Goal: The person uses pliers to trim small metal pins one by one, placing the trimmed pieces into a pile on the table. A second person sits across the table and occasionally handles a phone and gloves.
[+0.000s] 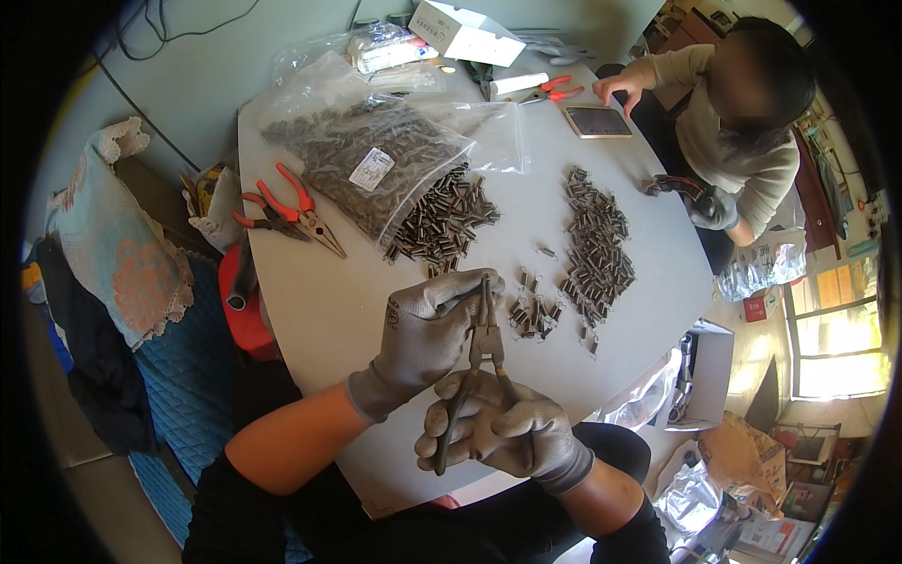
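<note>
My right hand point(504, 430), in a grey coated glove, grips a pair of long-nose pliers point(486, 343) by the handles, jaws pointing away from me. At the jaw tips are the curled fingers and thumb of my gloved left hand point(423, 331); whatever they may pinch there is hidden. Just right of the tips lies a small cluster of metal extension springs point(537, 316). A larger heap of springs point(599, 247) lies farther right. Beyond my left hand, more loose springs point(447, 218) spill from the mouth of a clear zip bag point(380, 151) full of them.
Red-handled pliers point(303, 215) lie on the white table point(317, 310) at left; another red-handled pair point(550, 92) lies at the back. A phone point(597, 122) rests near a seated person point(733, 141), whose gloved hand point(712, 209) is beside a dark-handled tool. A white box point(465, 32) stands behind.
</note>
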Action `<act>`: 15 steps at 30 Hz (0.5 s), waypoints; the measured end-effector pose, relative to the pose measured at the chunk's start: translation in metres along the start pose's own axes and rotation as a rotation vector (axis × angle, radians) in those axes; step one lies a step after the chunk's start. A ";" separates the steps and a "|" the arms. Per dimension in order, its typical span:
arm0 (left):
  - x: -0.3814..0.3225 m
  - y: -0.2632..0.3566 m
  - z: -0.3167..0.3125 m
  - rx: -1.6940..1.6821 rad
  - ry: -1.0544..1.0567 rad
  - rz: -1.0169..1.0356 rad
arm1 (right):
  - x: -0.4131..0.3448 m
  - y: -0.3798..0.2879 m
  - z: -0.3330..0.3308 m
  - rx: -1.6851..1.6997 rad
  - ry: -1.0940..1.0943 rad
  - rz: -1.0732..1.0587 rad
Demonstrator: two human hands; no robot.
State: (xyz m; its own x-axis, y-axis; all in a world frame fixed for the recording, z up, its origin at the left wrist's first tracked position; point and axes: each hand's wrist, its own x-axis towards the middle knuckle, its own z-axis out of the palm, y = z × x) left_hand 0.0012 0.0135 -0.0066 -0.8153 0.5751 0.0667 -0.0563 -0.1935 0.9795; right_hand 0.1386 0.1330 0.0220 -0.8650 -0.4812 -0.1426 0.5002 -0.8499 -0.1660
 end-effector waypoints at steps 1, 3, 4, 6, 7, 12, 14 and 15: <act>-0.001 -0.001 0.000 0.044 0.010 -0.020 | 0.000 0.000 0.000 -0.045 0.039 0.007; -0.002 -0.003 0.000 0.110 0.002 0.045 | -0.002 0.000 0.001 -0.098 0.087 0.000; -0.003 -0.003 -0.001 0.146 -0.001 0.052 | -0.002 0.001 0.001 -0.117 0.095 -0.007; -0.004 -0.003 -0.002 0.179 0.002 0.077 | -0.003 0.002 0.001 -0.146 0.126 -0.018; -0.004 -0.002 -0.002 0.196 0.004 0.088 | -0.003 0.002 0.001 -0.149 0.122 -0.018; -0.002 0.007 -0.003 0.409 0.041 0.192 | -0.003 -0.001 0.001 -0.168 0.112 -0.023; 0.000 0.010 -0.003 0.464 0.045 0.255 | -0.004 -0.002 0.001 -0.183 0.148 -0.010; 0.001 0.011 -0.003 0.473 0.046 0.288 | -0.005 -0.002 0.001 -0.191 0.160 -0.004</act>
State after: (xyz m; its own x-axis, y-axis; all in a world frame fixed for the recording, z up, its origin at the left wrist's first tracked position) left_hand -0.0018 0.0090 0.0037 -0.7847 0.5142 0.3463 0.4285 0.0462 0.9024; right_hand 0.1419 0.1370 0.0237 -0.8568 -0.4249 -0.2922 0.5088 -0.7883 -0.3459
